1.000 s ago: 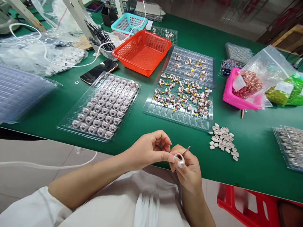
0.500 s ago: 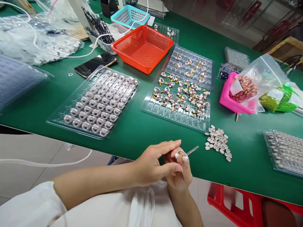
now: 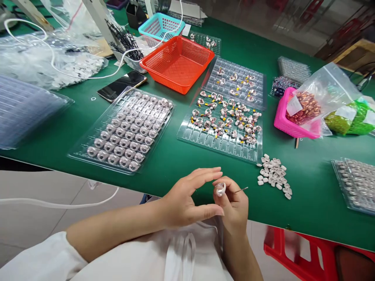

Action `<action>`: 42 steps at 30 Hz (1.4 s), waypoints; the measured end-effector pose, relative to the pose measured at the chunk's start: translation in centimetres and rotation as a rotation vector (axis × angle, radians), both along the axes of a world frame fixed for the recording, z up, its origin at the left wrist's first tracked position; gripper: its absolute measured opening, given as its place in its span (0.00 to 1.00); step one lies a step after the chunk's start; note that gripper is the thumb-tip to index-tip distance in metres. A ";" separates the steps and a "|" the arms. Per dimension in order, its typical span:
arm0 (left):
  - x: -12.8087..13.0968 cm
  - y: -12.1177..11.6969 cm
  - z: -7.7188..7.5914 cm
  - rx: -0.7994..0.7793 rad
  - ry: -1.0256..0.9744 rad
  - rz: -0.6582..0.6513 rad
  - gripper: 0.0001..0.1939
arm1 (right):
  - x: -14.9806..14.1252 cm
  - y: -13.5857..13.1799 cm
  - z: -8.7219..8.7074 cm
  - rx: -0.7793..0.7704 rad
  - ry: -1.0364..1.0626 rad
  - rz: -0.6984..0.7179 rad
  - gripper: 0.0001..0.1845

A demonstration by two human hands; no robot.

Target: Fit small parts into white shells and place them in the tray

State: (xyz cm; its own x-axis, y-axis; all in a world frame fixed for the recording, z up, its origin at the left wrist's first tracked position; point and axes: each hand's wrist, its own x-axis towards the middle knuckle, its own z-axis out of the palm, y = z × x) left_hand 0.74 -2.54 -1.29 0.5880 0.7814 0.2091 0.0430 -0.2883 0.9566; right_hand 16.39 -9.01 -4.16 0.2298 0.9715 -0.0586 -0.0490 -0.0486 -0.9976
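In my right hand, closed fingers pinch a small pearly, curved clip-shaped piece. A thin metal tool sticks out past the same hand; most of it is hidden, so its kind does not show. My left hand is just left of the piece, thumb and fingers spread apart with nothing between them. Small pale caps lie in a loose pile to the right of my hands. Beyond my hands, a clear tray bears many pale clip pieces with yellow tabs and wires.
A clear tray of pearly shells lies on the left, beside a phone. Behind are a red basket and a blue basket. On the right stand a pink basket and another filled tray. A white cable crosses the left side.
My hands have moved apart: the right hand has shifted slightly right and turned, bringing the pearly piece upright into view. The left fingers have opened wider. The view has tilted slightly.
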 end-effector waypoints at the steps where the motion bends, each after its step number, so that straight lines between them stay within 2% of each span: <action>1: -0.1 0.2 0.1 0.060 0.001 0.035 0.28 | 0.3 0.1 0.4 0.015 -0.119 0.010 0.07; 5: -0.5 0.6 0.4 0.181 0.043 0.119 0.05 | 0.7 0.5 1.6 0.114 -0.495 0.074 0.03; 7: -0.6 0.6 0.7 0.152 0.055 0.111 0.03 | 0.7 0.7 1.7 0.185 -0.627 0.065 0.04; 9: -0.7 0.6 0.9 0.038 0.100 0.115 0.03 | 0.6 0.7 1.4 0.264 -0.733 0.010 0.08; 12: -0.7 0.8 1.0 -0.335 0.112 0.123 0.03 | 0.4 0.7 0.8 0.379 -0.838 -0.070 0.15; 16: -0.9 1.6 0.5 -0.988 -0.128 -0.009 0.09 | 0.2 0.5 0.6 0.463 -0.859 -0.069 0.19; 18: -1.0 1.9 0.1 -1.203 -0.219 -0.086 0.10 | 0.1 0.5 0.7 0.484 -0.839 -0.048 0.19; 20: -1.2 2.1 -0.2 -1.312 -0.270 -0.144 0.10 | 0.0 0.5 0.7 0.488 -0.812 -0.027 0.18; 24: -1.4 2.1 -0.7 -1.374 -0.325 -0.188 0.09 | -0.3 0.7 0.7 0.528 -0.804 -0.016 0.17; 30: -1.8 2.3 -0.7 -1.394 -0.282 -0.202 0.08 | -0.6 1.2 1.2 0.626 -0.964 -0.023 0.13; 33: -2.3 2.6 -0.8 -1.337 -0.237 -0.229 0.13 | -0.6 1.0 1.5 0.679 -0.973 -0.006 0.10; 37: -2.8 2.8 -1.4 -1.277 -0.194 -0.282 0.18 | -0.6 0.7 1.7 0.686 -0.947 0.062 0.11; 40: -3.4 3.6 -1.3 -1.192 -0.162 -0.313 0.21 | -0.6 1.5 1.5 0.706 -0.817 0.169 0.16; 42: -4.2 4.4 -0.4 -1.046 -0.118 -0.274 0.20 | -0.6 2.2 1.4 0.709 -0.751 0.258 0.21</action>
